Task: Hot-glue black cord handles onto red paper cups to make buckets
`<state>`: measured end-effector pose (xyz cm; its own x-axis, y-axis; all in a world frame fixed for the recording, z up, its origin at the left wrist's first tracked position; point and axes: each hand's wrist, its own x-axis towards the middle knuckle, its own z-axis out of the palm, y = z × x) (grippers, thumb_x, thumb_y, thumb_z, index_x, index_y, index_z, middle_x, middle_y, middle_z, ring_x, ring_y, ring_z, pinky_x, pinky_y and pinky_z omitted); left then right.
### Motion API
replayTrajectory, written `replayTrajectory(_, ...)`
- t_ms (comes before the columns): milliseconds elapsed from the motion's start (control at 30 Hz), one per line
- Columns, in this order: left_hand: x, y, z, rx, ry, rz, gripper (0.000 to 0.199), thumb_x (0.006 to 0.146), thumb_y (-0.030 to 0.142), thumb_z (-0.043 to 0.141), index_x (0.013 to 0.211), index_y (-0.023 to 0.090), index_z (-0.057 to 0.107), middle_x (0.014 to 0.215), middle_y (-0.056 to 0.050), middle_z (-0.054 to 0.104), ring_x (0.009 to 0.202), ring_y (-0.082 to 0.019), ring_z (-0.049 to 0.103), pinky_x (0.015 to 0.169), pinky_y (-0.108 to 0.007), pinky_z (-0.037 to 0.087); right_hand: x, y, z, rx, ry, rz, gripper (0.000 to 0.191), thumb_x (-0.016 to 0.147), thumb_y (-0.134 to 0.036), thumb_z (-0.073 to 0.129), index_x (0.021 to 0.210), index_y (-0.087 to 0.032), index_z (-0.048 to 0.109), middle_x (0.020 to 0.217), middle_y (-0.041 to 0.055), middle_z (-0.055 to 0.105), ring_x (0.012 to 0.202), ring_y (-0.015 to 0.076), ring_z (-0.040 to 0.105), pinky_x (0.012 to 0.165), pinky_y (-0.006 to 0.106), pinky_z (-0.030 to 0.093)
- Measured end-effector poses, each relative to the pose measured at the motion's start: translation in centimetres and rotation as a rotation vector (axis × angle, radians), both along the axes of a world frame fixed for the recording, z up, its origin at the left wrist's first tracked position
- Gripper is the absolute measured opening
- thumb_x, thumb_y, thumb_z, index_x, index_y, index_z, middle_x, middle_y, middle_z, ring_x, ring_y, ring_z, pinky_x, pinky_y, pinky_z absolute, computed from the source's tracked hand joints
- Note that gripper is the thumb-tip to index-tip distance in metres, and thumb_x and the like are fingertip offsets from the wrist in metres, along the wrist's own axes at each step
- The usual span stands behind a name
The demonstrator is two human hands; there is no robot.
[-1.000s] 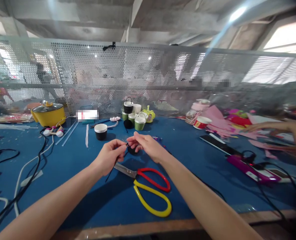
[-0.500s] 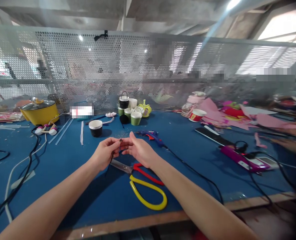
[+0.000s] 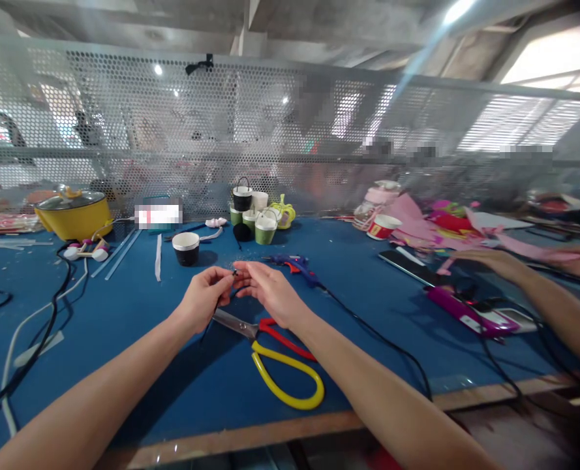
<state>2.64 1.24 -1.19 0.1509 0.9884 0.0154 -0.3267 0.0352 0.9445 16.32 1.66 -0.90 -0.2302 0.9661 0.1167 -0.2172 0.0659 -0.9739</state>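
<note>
Above the blue table (image 3: 137, 365), my left hand (image 3: 205, 294) pinches a thin black strip (image 3: 216, 307) that hangs below its fingers. My right hand (image 3: 269, 292) is beside it, fingers bent around the strip's small dark upper end; its fingertips meet those of my left hand. Scissors (image 3: 290, 378) with one red and one yellow handle lie under and just in front of the hands. A blue glue gun (image 3: 299, 266) lies behind my right hand. To the left stands a black cup (image 3: 186, 249) with a white inside.
Small green and black cups (image 3: 265, 230) stand at the back. A yellow pot (image 3: 77, 217) is at the back left. On the right lie a purple power strip (image 3: 470, 312), a phone (image 3: 407, 266) and pink sheets (image 3: 417, 222). Another person's arm (image 3: 539, 294) reaches in there.
The other person's arm has come further in from the right, over the pink pieces. The thumb of my right hand has come down toward its fingers. The view has shifted slightly.
</note>
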Motion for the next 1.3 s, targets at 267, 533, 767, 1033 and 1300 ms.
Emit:
replayTrajectory(267, 0.0, -0.2, 0.2, 0.020, 0.048, -0.025, 0.029, 0.054, 0.034, 0.073, 0.063, 0.013, 0.055, 0.044, 0.006, 0.045, 0.044, -0.005, 0.037, 0.043, -0.019, 0.029, 0.6, -0.2, 0.5, 0.347, -0.419, -0.108, 0.022, 0.086, -0.034, 0.043, 0.090, -0.019, 0.058, 0.083, 0.0045, 0.060, 0.078, 0.0161, 0.059, 0.069, 0.030, 0.050)
replayTrajectory(533, 0.0, -0.1, 0.1, 0.060, 0.174, -0.010, 0.022, 0.058, 0.030, 0.068, 0.064, 0.014, 0.055, 0.044, 0.007, 0.044, 0.043, -0.006, 0.037, 0.043, -0.019, 0.028, 1.1, -0.2, 1.0, 0.510, -0.656, -0.122, 0.021, 0.086, -0.028, 0.041, 0.082, -0.018, 0.059, 0.081, 0.0052, 0.059, 0.077, 0.0160, 0.056, 0.068, 0.028, 0.046)
replayTrajectory(767, -0.3, -0.4, 1.0, 0.067, 0.289, -0.068, 0.016, 0.058, 0.023, 0.068, 0.064, 0.013, 0.056, 0.044, 0.008, 0.045, 0.041, -0.004, 0.036, 0.042, -0.019, 0.025, 2.0, 0.1, 2.1, 0.358, -0.594, 0.026, 0.008, 0.077, -0.021, 0.054, 0.078, -0.015, 0.060, 0.067, -0.0006, 0.056, 0.061, 0.0108, 0.049, 0.060, 0.025, 0.041)
replayTrajectory(1033, -0.9, -0.4, 1.5, -0.063, 0.197, -0.288, 0.028, 0.054, 0.030, 0.072, 0.062, 0.012, 0.053, 0.045, 0.007, 0.044, 0.042, -0.004, 0.036, 0.043, -0.018, 0.026, 2.7, 0.2, 2.6, 0.266, -0.518, 0.186, 0.013, 0.075, -0.028, 0.057, 0.075, -0.015, 0.059, 0.065, -0.0013, 0.055, 0.060, 0.0105, 0.049, 0.061, 0.026, 0.040)
replayTrajectory(1300, -0.9, -0.6, 1.8, -0.131, 0.110, -0.391, 0.033, 0.050, 0.032, 0.076, 0.062, 0.012, 0.051, 0.046, 0.008, 0.040, 0.043, -0.003, 0.034, 0.041, -0.018, 0.023, 2.2, -0.3, 2.7, 0.328, -0.515, 0.174, 0.014, 0.075, -0.028, 0.057, 0.068, -0.016, 0.054, 0.062, -0.0033, 0.050, 0.058, 0.0090, 0.044, 0.058, 0.025, 0.038)
